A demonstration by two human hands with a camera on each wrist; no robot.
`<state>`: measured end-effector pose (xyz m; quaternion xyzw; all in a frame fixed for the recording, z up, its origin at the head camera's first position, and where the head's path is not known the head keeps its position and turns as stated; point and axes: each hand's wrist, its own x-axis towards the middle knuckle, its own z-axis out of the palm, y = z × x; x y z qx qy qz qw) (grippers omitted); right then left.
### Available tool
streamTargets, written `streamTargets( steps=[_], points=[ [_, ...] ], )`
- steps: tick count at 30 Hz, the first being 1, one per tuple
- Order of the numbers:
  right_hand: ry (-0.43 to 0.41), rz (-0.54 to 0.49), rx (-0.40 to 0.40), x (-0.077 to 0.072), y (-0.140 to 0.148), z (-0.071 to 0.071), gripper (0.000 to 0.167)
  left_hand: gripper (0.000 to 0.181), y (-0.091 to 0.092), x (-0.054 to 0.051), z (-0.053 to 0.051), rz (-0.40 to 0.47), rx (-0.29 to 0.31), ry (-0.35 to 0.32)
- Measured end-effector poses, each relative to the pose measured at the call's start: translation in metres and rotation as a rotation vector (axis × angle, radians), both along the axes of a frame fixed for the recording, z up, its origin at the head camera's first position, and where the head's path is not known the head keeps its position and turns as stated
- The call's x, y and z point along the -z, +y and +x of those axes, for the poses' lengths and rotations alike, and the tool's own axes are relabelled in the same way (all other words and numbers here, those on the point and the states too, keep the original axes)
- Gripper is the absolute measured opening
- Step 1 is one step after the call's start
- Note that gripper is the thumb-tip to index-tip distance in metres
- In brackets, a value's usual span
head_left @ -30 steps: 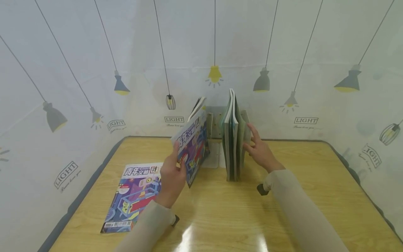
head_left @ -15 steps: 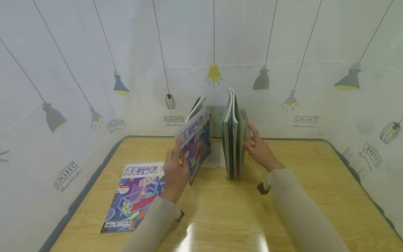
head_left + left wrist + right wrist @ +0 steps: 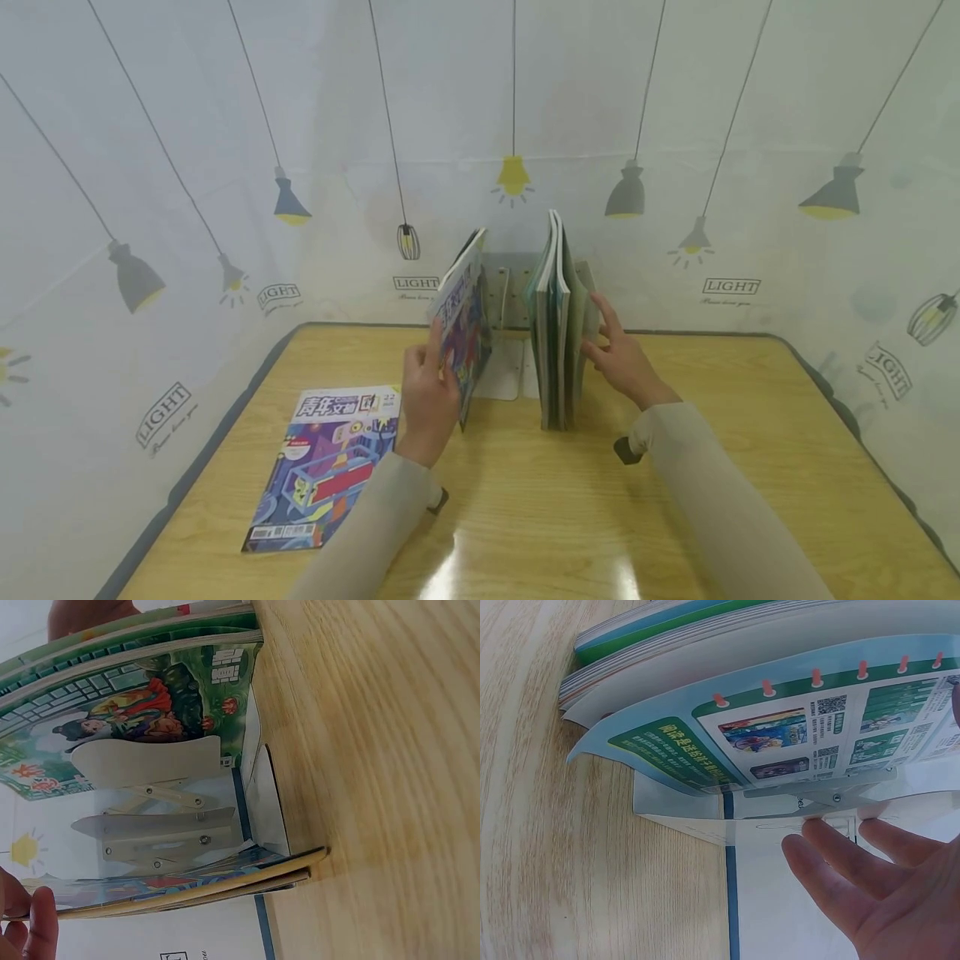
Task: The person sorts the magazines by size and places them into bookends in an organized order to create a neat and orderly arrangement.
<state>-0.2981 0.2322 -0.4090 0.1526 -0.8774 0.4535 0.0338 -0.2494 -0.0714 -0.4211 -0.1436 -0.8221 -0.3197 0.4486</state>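
My left hand holds a purple-covered magazine upright, thumb on the cover that faces inward. Other thin magazine edges lie against it; in the left wrist view its lower edge is by the table. A metal expanding bookend with crossed links stands beside it. On the right, several green picture magazines stand upright with splayed pages. My right hand has its fingertips against the bookend's outer plate, fingers nearly straight. Its thumb shows only at the frame's edge, near a back cover.
A second purple-covered magazine lies flat on the wooden table, left of my left forearm. A pale wall sheet printed with hanging lamps surrounds the table at the back and sides.
My left hand has moved slightly right and turned the purple magazine more edge-on, closer to the other edges behind it. The right hand and green magazines have stayed put.
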Motion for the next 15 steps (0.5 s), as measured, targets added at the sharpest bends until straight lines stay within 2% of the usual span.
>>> streamTargets(
  steps=[5,15],
  points=[
    [0.006,0.004,-0.003,0.001,0.001,-0.001,0.078,0.080,0.002,0.000,-0.006,-0.004,-0.018,-0.013],
    [-0.006,-0.012,-0.006,-0.001,0.001,0.002,0.078,0.081,0.005,0.001,-0.015,0.001,-0.039,0.003]
  ],
)
